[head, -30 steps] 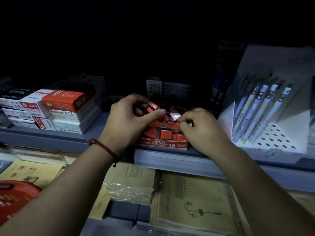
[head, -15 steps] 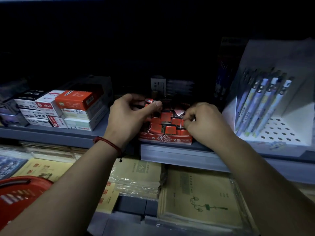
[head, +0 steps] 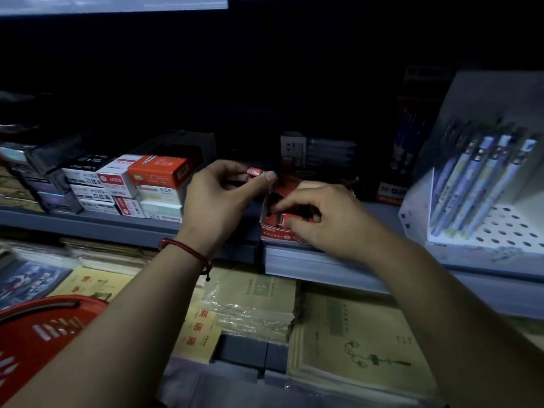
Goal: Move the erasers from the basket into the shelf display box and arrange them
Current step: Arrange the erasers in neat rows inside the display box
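Observation:
A red display box point(head: 276, 233) of small red erasers stands on the grey shelf, in the middle of the view. My left hand point(head: 217, 198) hovers just left of the box and pinches a red eraser point(head: 255, 171) between thumb and fingers. My right hand point(head: 321, 219) reaches down into the box, fingertips on the erasers point(head: 282, 219) inside; whether it grips one I cannot tell. The red basket point(head: 38, 334) sits at the lower left, its contents out of sight.
Stacked boxes of pencil leads point(head: 141, 187) fill the shelf to the left. A white perforated stand with mechanical pencils point(head: 482, 184) rises at the right. Wrapped exercise books point(head: 353, 343) lie on the lower shelf beneath my arms. The shelf back is dark.
The view has tilted up slightly. My right hand has moved left and deeper into the box, covering most erasers. My left hand keeps holding its eraser beside the box.

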